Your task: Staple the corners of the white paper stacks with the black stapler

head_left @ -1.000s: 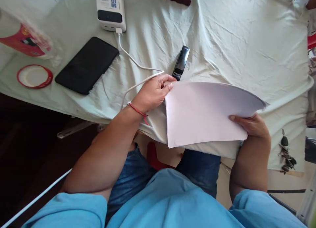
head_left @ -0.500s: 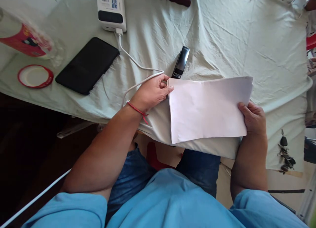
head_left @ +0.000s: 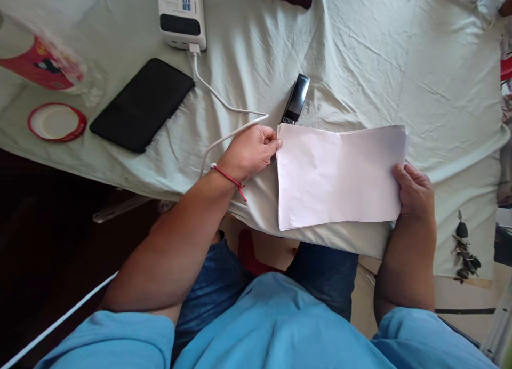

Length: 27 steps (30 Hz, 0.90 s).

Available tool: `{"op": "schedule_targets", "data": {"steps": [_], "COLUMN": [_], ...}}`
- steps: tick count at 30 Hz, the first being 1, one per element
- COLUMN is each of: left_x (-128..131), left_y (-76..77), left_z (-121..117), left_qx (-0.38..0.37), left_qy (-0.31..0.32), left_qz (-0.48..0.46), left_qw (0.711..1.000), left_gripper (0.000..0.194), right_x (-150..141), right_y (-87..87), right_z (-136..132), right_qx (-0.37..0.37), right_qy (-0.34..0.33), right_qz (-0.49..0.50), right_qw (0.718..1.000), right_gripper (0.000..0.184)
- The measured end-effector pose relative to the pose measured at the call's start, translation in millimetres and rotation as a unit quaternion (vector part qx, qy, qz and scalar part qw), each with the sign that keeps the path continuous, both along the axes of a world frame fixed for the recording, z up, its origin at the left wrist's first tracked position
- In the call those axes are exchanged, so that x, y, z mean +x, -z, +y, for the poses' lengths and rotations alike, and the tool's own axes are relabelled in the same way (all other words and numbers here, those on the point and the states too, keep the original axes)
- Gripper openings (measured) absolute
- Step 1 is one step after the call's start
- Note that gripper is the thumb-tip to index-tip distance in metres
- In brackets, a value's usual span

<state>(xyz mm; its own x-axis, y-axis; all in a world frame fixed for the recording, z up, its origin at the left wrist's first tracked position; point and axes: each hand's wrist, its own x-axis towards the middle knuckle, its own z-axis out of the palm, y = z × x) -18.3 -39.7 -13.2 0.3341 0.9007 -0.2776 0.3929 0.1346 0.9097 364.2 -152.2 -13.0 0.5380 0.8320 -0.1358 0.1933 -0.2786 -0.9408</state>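
Right of centre, the left hand (head_left: pixel 251 151) and right hand (head_left: pixel 416 192) pinch opposite edges of white rectangular paper sheets (head_left: pixel 340 177), already gathered; their alignment seems unfinished.

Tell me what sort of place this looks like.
Probably a home or a small, informal office. What suggests it: a wrinkled pale green tablecloth, white paper sheets over its near edge, and a power bank with a white cable plugged in.
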Motion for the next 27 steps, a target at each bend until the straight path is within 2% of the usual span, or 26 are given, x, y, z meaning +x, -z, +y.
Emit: {"op": "schedule_targets", "data": {"steps": [11, 15, 17, 19, 22, 24, 27], "left_x": [-6, 0, 5, 9, 13, 13, 14], "left_y": [8.3, -2.1, -5.7, -4.3, 6.9, 16.7, 26.5], "left_z": [3, 2, 1, 1, 2, 4, 5], "left_qx": [0.004, -0.024, -0.013, 0.008, 0.036, 0.067, 0.118], "left_qy": [0.056, 0.006, -0.028, -0.055, -0.077, -0.102, -0.144], "left_qz": [-0.026, 0.016, 0.034, 0.037, 0.016, 0.013, 0.025], "left_qw": [0.998, 1.0, 0.999, 0.998, 0.996, 0.993, 0.982], "left_gripper": [0.031, 0.03, 0.031, 0.031, 0.024, 0.019, 0.025], "right_x": [10, 4, 0, -3, -6, -7, -9], "right_y": [5.2, 4.1, 5.1, 7.2, 11.2, 13.5, 14.5], "right_z": [5, 7, 8, 9, 9, 9, 8], "right_qx": [-0.004, -0.013, -0.002, 0.014, 0.041, 0.057, 0.079], "right_qy": [0.022, 0.006, 0.0, 0.003, 0.009, 0.003, -0.007], "right_qz": [-0.024, -0.017, -0.029, -0.044, -0.049, -0.061, -0.092], "right_qw": [0.999, 1.0, 1.0, 0.999, 0.998, 0.997, 0.993], "right_gripper": [0.043, 0.043, 0.044, 0.056, 0.082, 0.071, 0.044]}}
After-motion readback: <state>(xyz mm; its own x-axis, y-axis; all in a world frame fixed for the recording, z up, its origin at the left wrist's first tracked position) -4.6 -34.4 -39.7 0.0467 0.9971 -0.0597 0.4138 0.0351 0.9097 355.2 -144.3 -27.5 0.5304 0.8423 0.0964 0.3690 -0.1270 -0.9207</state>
